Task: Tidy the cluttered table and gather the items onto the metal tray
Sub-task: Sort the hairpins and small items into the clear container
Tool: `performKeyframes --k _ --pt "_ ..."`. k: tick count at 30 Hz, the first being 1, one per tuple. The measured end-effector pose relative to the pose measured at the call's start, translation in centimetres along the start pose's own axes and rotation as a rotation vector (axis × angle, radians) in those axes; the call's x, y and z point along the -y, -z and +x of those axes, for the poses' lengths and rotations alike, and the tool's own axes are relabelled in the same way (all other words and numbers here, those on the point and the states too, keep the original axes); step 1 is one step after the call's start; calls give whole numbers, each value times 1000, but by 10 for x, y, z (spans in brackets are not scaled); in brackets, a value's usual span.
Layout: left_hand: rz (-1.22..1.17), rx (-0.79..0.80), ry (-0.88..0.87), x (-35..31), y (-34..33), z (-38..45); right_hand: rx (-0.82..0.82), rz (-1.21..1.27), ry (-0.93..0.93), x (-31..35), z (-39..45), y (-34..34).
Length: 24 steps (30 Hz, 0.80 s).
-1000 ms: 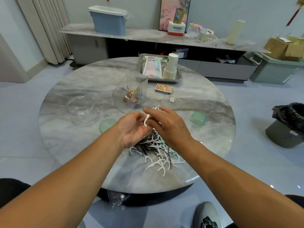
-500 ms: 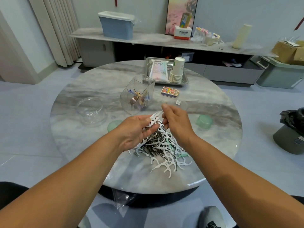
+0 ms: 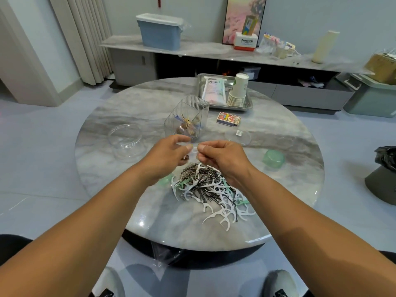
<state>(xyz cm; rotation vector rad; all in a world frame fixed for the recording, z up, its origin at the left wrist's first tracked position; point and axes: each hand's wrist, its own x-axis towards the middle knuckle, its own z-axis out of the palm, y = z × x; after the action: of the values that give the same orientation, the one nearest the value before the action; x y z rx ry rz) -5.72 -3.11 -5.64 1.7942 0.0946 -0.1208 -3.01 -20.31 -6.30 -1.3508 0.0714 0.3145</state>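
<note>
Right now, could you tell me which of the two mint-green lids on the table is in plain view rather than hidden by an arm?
The green lid on the right, near the table's right edge, sits fully exposed. The other green lid only peeks out beneath the left forearm, beside the floss-pick pile.

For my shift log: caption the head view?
Both hands, left and right, pinch something small above the floss-pick pile; metal tray waits beyond.

Round marble table point(image 3: 132, 211) — metal tray point(image 3: 248, 103), matchbox point(image 3: 228, 118), floss-pick pile point(image 3: 210, 189), clear jar point(image 3: 125, 140)
</note>
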Motion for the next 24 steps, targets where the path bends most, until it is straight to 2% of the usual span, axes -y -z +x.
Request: performKeyframes --k 2,4,7,9,11,13,16,20,24 --pt "181 -121 -95 1 15 2 -27 -12 21 1 2 0" --pt "410 -218 -118 6 34 1 -50 -34 48 -1 4 -2" --pt "649 -122 28 19 47 -2 -55 -59 77 -4 3 -7" --pt "618 -52 122 34 41 -6 -36 -80 102 -7 2 -12" --pt "489 -68 126 52 31 -9 13 -106 129 -9 1 -17" --pt "433 -136 60 62 24 -11 61 -152 152 -10 0 -22" --pt "592 -173 -89 55 22 -11 86 -304 191 -13 1 -28" --pt "780 -202 -296 42 19 -12 66 -637 280 -20 2 -25" --pt "554 -164 -268 44 22 -8 114 -767 369 -22 2 -26"
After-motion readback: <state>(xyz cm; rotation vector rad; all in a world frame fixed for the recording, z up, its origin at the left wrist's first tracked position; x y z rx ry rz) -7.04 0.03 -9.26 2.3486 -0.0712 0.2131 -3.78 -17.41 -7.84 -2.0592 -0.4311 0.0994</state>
